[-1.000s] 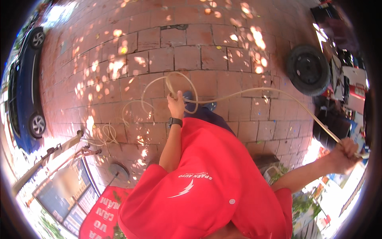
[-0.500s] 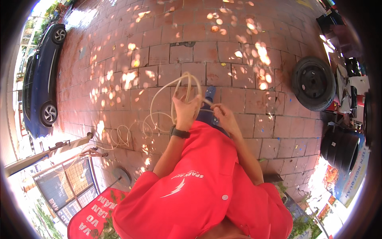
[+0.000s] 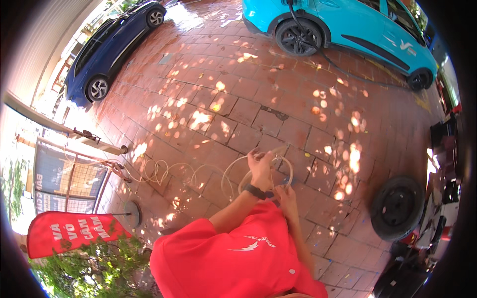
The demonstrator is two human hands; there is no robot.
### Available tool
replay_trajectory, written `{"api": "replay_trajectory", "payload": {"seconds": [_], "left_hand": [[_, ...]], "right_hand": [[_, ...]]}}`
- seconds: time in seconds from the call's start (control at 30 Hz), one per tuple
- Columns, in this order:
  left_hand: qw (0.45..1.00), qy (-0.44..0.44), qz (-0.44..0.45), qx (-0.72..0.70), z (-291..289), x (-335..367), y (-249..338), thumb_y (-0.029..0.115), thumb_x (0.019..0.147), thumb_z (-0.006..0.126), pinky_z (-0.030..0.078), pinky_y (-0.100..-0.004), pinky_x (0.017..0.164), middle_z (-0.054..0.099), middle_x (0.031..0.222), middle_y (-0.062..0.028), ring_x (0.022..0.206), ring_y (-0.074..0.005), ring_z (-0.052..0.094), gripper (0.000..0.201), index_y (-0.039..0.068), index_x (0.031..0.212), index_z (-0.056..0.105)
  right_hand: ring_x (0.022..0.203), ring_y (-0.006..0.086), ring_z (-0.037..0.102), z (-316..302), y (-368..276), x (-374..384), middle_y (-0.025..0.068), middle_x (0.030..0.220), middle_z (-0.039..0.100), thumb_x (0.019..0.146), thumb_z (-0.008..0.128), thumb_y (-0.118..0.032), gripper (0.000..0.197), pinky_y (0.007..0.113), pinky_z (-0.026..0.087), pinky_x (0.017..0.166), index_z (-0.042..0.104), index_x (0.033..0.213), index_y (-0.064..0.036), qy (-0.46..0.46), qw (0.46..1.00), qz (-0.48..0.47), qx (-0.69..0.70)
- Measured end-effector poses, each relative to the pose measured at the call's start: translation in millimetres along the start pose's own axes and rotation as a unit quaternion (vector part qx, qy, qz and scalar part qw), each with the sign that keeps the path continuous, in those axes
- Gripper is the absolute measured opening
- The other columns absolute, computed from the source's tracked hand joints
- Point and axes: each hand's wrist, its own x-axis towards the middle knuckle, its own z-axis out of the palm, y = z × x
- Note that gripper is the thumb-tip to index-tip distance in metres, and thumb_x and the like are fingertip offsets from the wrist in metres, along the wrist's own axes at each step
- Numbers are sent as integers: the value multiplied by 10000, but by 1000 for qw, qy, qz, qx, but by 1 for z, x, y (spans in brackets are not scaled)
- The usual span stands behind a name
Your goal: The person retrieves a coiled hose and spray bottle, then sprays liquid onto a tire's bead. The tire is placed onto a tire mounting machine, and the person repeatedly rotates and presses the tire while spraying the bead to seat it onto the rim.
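A pale, thin hose (image 3: 291,171) hangs in several loose loops in front of my red shirt. My left hand (image 3: 260,168), with a dark band on its wrist, is closed around the gathered loops, though its fingers are slightly smeared by motion. Just below and to the right of it, my right hand (image 3: 285,196) pinches the same hose close to my body. From the loops, the rest of the hose trails left over the paving in loose curls toward a metal-framed stand (image 3: 107,181).
Reddish paving (image 3: 248,116) spreads ahead. A dark blue car (image 3: 102,57) stands far left; a turquoise car (image 3: 357,30) with a cable at its side stands far right. A wheel (image 3: 397,208) lies at right. At left are a red banner (image 3: 79,231) and a bush (image 3: 99,263).
The view has swung, bringing the turquoise car into sight. My right hand has come closer to my left, below the loops. Both hands still hold the hose.
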Motion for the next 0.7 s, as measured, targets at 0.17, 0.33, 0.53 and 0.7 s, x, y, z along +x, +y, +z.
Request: {"api": "replay_trajectory", "payload": {"seconds": [0.17,0.33,0.53,0.7], "left_hand": [[993,-43,-10,-107,56,7,93,45,1008,786,395,-273,517,561,907,0,679,-73,499,549,104,1432,442],[965,-182,180,-49,111,-17,176,35,1022,779,401,-255,546,611,1004,2,707,-56,518,491,96,1411,486],[821,-439,329,157,205,-48,133,47,1051,769,466,-232,621,643,1020,3,786,-37,591,394,70,1384,560],[592,-714,187,323,292,-87,-8,74,1036,792,466,-263,641,659,941,-17,813,-70,601,259,36,1240,637]], "right_hand": [[1072,430,749,-103,65,25,189,1114,790,995,775,-414,492,561,559,934,688,1312,-48,141,919,-96,-355],[1377,366,668,-216,65,36,282,1386,729,1044,708,-489,658,451,480,1175,650,1534,-54,291,783,136,-533],[1313,314,692,-290,-66,14,180,1411,734,1104,618,-547,675,472,513,1142,645,1522,-19,182,967,0,-179],[1239,326,714,-270,-132,13,177,1402,683,1115,657,-453,607,510,565,1093,574,1508,1,124,908,-236,324]]}}
